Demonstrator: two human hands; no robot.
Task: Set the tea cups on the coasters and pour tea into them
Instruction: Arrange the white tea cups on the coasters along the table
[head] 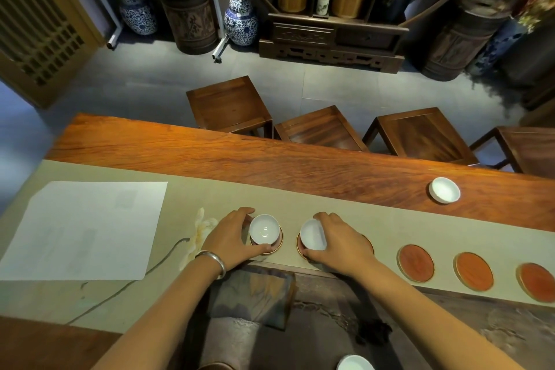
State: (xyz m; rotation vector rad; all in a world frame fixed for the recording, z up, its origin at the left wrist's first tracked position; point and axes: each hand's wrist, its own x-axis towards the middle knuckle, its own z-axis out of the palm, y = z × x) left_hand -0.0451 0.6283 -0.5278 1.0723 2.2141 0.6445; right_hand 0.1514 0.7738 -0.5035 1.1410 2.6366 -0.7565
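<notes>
Two white cups sit in our fingers: the left hand [229, 239] curls its fingers [244, 213] round the upright left cup [264, 230] on its round wooden coaster [277, 245], while the right hand [339, 242] grips the right cup [312, 234], tilted leftward over its own coaster [300, 249]. Outward along the beige runner [300, 201] on the counter [240, 156] we see three bare coasters [416, 263] to the right, a third cup [444, 190] well apart on the wood, and a sheet of paper [87, 228] at left.
</notes>
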